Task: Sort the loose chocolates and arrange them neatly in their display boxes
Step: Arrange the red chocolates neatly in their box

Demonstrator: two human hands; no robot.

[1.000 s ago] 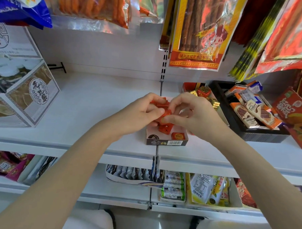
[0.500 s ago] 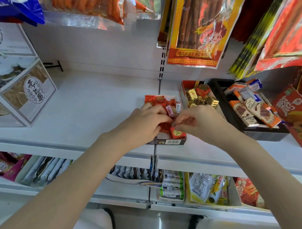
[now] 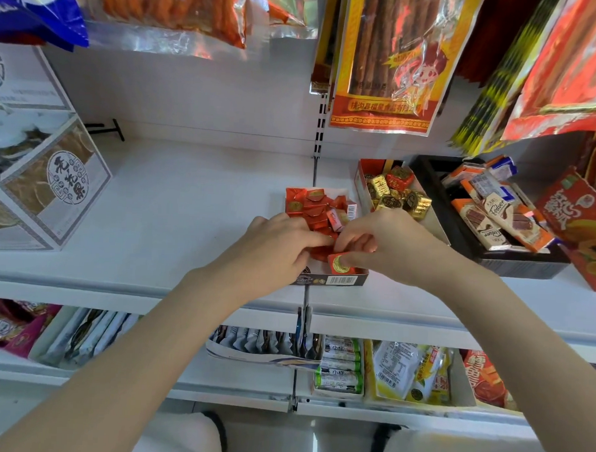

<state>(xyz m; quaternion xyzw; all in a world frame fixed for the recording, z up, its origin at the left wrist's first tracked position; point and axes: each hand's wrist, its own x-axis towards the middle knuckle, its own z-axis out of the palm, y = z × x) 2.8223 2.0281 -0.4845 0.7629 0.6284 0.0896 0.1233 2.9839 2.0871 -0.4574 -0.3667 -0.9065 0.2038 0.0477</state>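
Your left hand (image 3: 282,245) hides the front of the box (image 3: 335,280) on the shelf (image 3: 176,201); its grip can't be made out. Your right hand (image 3: 387,246) pinches a red chocolate (image 3: 339,262) at the box's 5 o'clock corner. Since half a second ago, both hands have barely shifted.

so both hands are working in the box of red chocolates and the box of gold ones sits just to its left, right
Not quite. Both the left hand and the right hand are in the box of red chocolates, but the box of gold chocolates sits just to its right, not its left. The head view shows it, with one red chocolate among the gold ones.
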